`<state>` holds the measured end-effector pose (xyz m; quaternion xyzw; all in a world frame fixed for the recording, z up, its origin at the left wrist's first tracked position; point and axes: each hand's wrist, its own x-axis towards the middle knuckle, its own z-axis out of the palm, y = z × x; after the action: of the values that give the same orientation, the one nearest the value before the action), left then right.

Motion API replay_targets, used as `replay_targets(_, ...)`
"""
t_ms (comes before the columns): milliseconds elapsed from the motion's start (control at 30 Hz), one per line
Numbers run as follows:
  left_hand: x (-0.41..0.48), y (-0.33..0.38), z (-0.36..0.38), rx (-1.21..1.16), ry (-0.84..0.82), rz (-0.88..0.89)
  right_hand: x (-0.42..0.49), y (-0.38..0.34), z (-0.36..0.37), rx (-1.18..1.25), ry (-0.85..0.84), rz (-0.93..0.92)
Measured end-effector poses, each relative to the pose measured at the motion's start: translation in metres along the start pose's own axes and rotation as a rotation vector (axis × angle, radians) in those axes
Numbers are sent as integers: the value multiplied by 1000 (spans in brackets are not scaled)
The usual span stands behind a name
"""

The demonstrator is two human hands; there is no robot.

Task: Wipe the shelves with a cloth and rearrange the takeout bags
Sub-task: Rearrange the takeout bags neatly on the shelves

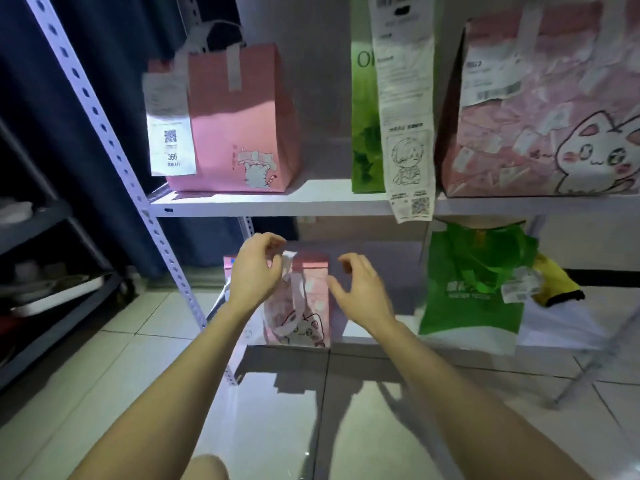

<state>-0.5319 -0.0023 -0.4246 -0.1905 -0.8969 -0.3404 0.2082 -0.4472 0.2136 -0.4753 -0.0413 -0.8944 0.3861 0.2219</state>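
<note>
Pink paper takeout bag with a cat drawing [304, 306] stands upright on the lower white shelf board [374, 329], directly between your two hands. Your left hand [256, 271] sits at the bag's top left corner, fingers curled, thumb and forefinger close on either side of the bag's white paper handle [290, 268]. Whether they actually pinch it, I cannot tell. Your right hand [360, 292] hovers just beside the bag's top right edge, fingers spread and loosely bent, holding nothing and not touching the bag.

To the right of your right hand, on the same board, a green fabric bag [474, 299] slumps with its handles flopped over, and a yellow item with a dark edge [554, 282] lies just behind it.

Above your hands runs the upper white shelf board [277, 202]. On it, up and left of your left hand, stands a plain pink paper bag [239, 126] with a white receipt [169, 133] hanging at its side. Up and right of your right hand stand a green paper bag [365, 140] with a long white receipt [405, 116] hanging past the shelf edge, and a large pink bag printed with a white cat [540, 133].
</note>
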Motion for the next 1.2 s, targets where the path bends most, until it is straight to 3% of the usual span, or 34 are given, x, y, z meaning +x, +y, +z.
replay_targets(167,29,-20,11,347,-402,90,11,9,40,-53,-222,317)
replay_targets(233,33,-35,22,444,-443,124,6,22,62,-67,-265,342)
replay_targets(333,27,-68,31,409,-236,204,-16,43,99,-89,-232,326)
replay_targets(400,-5,-95,31,200,68,177,-35,49,120,-113,-198,336)
replay_targets(467,-42,-122,35,-14,254,50,-49,51,134,-101,-131,343)
replay_targets(533,-70,-148,42,-174,216,-206,-52,52,141,-92,-86,325)
replay_targets(633,-98,-178,52,-302,-58,-476,-50,54,143,-79,-69,337)
replay_targets(767,-121,-187,60,-268,-242,-461,-49,53,146,-9,-61,432)
replay_targets(967,-115,-198,67,-154,-244,-458,-44,55,162,-19,-33,412)
replay_targets(1200,-104,-210,53,-278,-165,-432,-16,33,202,10,-160,345)
